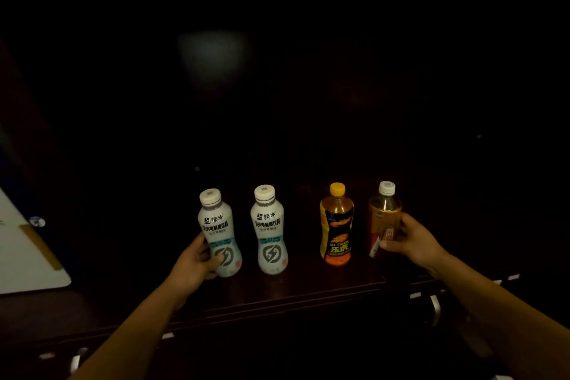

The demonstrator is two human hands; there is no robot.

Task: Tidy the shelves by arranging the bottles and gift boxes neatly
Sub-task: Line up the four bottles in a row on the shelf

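From 7 o'clock the left hand curls round the lower body of the leftmost white bottle. From 4 o'clock the right hand grasps the amber bottle. Between them a second white bottle and a yellow-capped bottle stand upright on the dark shelf.

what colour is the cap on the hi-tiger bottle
Yellow. The Hi-Tiger bottle has a yellow cap, seen best in the head view.
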